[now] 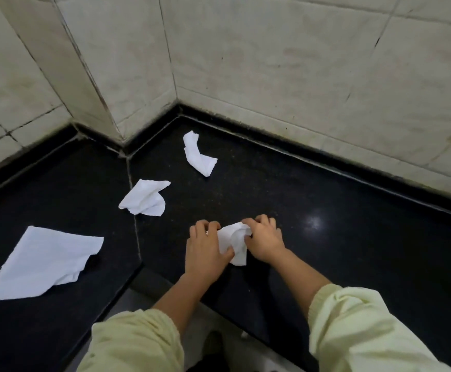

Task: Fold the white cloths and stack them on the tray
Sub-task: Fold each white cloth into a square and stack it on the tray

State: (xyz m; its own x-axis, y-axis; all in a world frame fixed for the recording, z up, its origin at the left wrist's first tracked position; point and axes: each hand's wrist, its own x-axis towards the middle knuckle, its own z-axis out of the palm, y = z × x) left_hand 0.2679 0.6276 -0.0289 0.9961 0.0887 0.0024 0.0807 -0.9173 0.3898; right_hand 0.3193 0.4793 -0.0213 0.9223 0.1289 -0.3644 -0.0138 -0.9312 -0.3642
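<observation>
Hands, left (205, 248) and right (266, 240), pinch one crumpled white cloth (233, 237) on black counter (339, 264).

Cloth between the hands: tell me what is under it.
The crumpled cloth rests on the black counter, gripped by the left hand and right hand. The spot directly beneath is covered.

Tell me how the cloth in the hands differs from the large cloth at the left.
The held cloth is crumpled into a bunch; the left cloth lies spread almost flat. The left hand and right hand grip the held cloth; nothing touches the left cloth. The held cloth covers far less counter than the left cloth. Both are white.
</observation>
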